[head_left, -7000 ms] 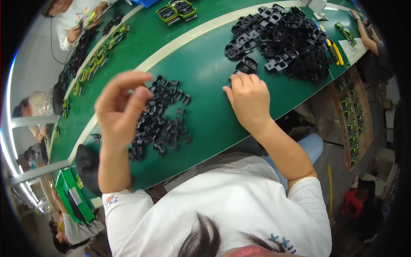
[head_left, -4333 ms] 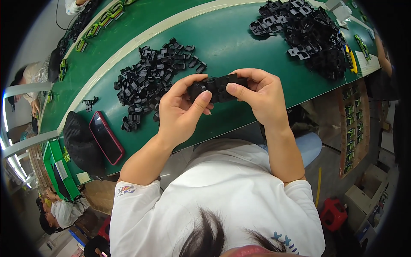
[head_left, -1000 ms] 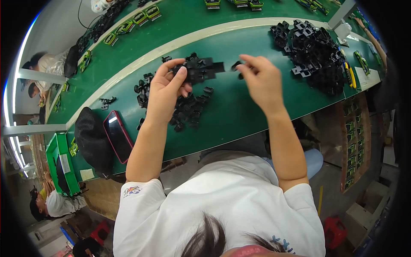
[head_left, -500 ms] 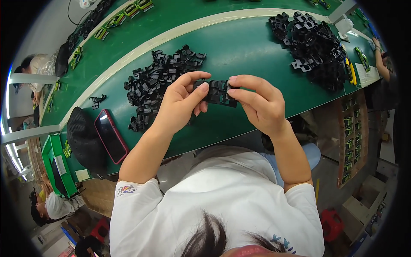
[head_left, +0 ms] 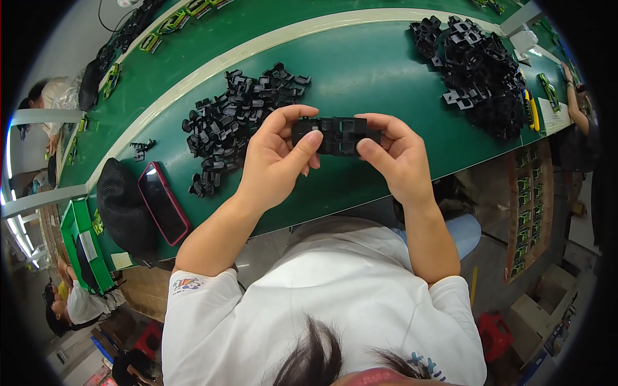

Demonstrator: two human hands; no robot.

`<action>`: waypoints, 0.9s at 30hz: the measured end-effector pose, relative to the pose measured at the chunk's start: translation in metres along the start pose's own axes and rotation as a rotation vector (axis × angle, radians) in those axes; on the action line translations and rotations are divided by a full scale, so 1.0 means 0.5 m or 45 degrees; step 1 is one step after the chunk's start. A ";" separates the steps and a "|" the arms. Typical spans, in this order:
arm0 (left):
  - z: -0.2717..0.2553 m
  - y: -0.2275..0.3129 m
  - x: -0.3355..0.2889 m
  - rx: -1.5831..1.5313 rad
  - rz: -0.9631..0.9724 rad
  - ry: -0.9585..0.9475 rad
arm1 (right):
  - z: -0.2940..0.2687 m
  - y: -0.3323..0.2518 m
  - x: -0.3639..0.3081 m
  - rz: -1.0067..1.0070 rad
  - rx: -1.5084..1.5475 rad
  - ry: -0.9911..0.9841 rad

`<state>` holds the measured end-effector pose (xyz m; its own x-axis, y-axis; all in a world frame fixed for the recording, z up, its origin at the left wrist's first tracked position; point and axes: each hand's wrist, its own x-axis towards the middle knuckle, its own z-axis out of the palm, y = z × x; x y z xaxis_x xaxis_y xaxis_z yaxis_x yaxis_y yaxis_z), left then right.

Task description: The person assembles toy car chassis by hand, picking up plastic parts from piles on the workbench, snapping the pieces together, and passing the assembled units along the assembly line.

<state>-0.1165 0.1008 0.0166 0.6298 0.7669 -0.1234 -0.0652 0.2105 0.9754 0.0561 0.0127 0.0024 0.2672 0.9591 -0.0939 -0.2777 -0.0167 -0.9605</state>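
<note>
Between my two hands is a black plastic part (head_left: 340,134) with square openings, held level above the green table (head_left: 360,71). My left hand (head_left: 283,149) grips its left end, thumb on top and fingers behind. The right end is pinched by my right hand (head_left: 396,152), its thumb against the near edge and the fingers behind. To the left of my left hand lies a loose heap of small black plastic pieces (head_left: 222,122). A bigger pile of black plastic frames (head_left: 479,71) sits at the far right.
Left on the table are a phone in a red case (head_left: 163,203), a black mesh bag (head_left: 125,206) and a green tray (head_left: 84,248). Yellow-handled pliers (head_left: 532,110) lie by the right pile. Green toy-like items (head_left: 174,23) line the far strip. Other people work at both sides.
The black part has turned level and its right end now shows. My right hand has shifted from fingers on top to a thumb-side grip at the end.
</note>
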 end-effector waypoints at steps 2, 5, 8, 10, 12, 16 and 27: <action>0.006 0.000 -0.005 0.083 0.054 0.005 | 0.004 0.005 0.002 -0.044 -0.010 0.038; 0.013 0.004 -0.012 0.195 0.101 0.013 | 0.004 0.003 0.003 0.062 0.006 0.072; 0.014 -0.001 -0.016 0.243 0.141 0.009 | 0.005 0.003 0.001 0.074 -0.042 0.100; 0.011 -0.005 -0.016 0.185 0.130 -0.016 | 0.003 0.002 0.000 0.064 -0.053 0.106; 0.009 -0.007 -0.016 0.128 0.119 -0.042 | 0.000 0.000 -0.002 0.079 -0.047 0.115; 0.012 -0.007 -0.012 -0.015 0.041 -0.071 | -0.004 -0.001 -0.007 0.085 -0.018 0.145; -0.009 -0.026 0.010 -0.210 -0.271 -0.178 | -0.021 -0.003 -0.005 0.055 0.008 0.166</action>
<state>-0.1162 0.1048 0.0027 0.7425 0.6065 -0.2843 -0.0378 0.4617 0.8863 0.0656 0.0072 0.0013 0.3723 0.9127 -0.1686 -0.2974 -0.0548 -0.9532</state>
